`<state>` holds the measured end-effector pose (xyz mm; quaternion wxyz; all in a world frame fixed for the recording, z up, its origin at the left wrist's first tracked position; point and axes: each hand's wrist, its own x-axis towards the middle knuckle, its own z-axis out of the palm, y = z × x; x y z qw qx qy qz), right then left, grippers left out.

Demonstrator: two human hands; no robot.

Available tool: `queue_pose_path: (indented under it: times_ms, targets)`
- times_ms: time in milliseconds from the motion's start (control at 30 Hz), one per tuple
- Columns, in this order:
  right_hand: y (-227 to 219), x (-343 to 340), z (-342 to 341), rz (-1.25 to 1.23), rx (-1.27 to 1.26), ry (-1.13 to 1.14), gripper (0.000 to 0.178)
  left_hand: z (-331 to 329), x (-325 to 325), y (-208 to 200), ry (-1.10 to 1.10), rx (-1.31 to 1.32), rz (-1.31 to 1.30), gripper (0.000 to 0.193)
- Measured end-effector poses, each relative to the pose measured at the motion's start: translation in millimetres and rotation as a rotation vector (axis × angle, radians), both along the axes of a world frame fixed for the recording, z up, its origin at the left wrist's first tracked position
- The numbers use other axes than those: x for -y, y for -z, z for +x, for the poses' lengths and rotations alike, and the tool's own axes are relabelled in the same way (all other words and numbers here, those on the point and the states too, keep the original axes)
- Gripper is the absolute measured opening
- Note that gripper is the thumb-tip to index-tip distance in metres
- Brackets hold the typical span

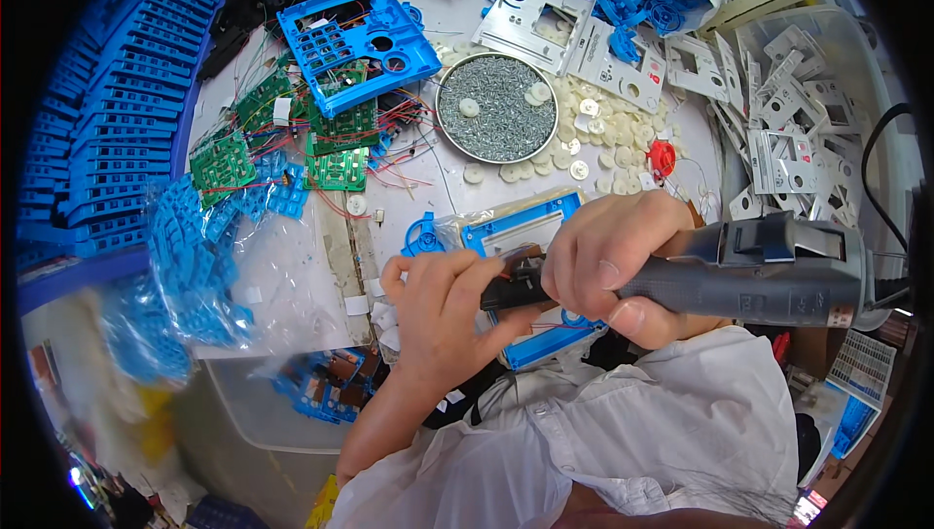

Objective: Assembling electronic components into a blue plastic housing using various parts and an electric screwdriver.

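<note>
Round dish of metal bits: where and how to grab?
I'd pinch the dish by its near-left rim, coming from the person's side: the thin edge looks raised and white tabletop borders it, while pale discs crowd the right. Keep it level; loose metal bits fill it.

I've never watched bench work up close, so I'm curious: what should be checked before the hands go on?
1. Power tool gripped: ok, the right hand wraps its front.
2. Black piece steadied: ok, the left hand's fingers are around it.
3. Tool tip placement: cannot tell, hidden.
4. Blue frame fully visible: not ok, hands partly cover it.
5. Metal screws nearby: ok, piled just beyond the hands.
</note>
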<state>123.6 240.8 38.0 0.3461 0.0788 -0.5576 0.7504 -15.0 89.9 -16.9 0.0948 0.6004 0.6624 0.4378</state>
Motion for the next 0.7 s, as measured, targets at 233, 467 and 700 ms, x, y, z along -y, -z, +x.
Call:
queue_pose_path:
  times_ms: [233, 467, 700]
  targets:
    - [-7.4, 1.3, -3.1, -0.032, -0.054, -0.074, 0.027, -16.8, -18.8, 1.7, 0.150, -0.074, 0.114, 0.024]
    - [-16.3, -6.6, -1.6, -0.015, -0.061, -0.088, 0.028, -22.0, -12.2, -1.2, 0.183, -0.073, 0.075, 0.024]
    - [-11.1, -0.4, -1.8, 0.055, -0.016, -0.010, 0.028, -19.3, -10.6, -1.2, 0.181, -0.076, 0.078, 0.025]
